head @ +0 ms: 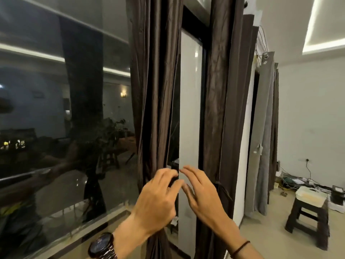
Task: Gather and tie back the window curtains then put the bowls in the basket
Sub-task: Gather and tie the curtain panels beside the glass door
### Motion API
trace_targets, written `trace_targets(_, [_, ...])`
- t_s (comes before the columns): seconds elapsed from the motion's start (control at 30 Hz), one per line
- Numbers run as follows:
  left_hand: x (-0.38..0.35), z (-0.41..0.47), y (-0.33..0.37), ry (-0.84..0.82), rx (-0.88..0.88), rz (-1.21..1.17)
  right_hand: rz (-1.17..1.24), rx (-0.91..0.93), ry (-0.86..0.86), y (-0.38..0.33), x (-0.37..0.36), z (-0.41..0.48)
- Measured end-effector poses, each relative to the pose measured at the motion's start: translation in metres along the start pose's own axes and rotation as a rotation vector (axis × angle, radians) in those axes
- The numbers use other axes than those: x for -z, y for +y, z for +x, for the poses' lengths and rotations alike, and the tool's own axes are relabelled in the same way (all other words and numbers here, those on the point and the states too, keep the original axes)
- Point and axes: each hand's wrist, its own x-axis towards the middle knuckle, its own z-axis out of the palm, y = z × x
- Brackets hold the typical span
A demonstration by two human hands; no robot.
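Two dark brown curtains hang gathered at the window: the left curtain and the right curtain. A dark band crosses the right curtain at about waist height. My left hand, with a wristwatch, is at the left curtain's right edge, where its thumb and curled fingers pinch a dark curtain tie. My right hand hovers just to the right in front of the white window post, fingers spread and relaxed, holding nothing. Its fingertips almost meet those of my left hand. No bowls are plainly visible.
A large dark window pane fills the left and reflects the room. At the right, a dark stool carries a white container. Grey curtains hang further along the wall. Cables and clutter lie on the floor by the far wall.
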Motion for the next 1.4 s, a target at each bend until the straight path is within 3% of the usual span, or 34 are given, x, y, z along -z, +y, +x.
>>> trace_targets(0.27, [-0.034, 0.133, -0.005, -0.098, 0.121, 0.150, -0.319, -0.011, 0.211, 0.070, 0.065, 0.083])
trace_targets(0.37, [-0.043, 0.175, -0.013, -0.099, 0.166, 0.203, -0.412, -0.012, 0.218, 0.090, 0.087, 0.116])
trace_targets(0.43, [-0.089, 0.246, 0.024, -0.028, 0.140, 0.242, -0.477, -0.051, 0.230, 0.165, 0.136, 0.130])
trace_targets(0.63, [-0.116, 0.329, 0.006, -0.013, 0.177, 0.387, -0.573, -0.055, 0.215, 0.210, 0.161, 0.182])
trace_targets(0.8, [-0.160, 0.410, 0.010, -0.036, 0.229, 0.347, -0.572, -0.045, 0.191, 0.272, 0.175, 0.227])
trace_targets(0.93, [-0.190, 0.456, 0.009, -0.058, 0.302, 0.272, -0.432, -0.084, 0.218, 0.318, 0.177, 0.264])
trace_targets(1.17, [-0.223, 0.502, -0.017, -0.034, 0.358, 0.452, -0.185, -0.451, 0.234, 0.422, 0.164, 0.330])
trace_targets(1.3, [-0.236, 0.518, -0.040, -0.003, 0.347, 0.466, -0.119, -0.508, 0.234, 0.467, 0.153, 0.358])
trace_targets(1.4, [-0.243, 0.523, -0.056, 0.108, 0.338, 0.438, -0.102, -0.490, 0.264, 0.488, 0.141, 0.380])
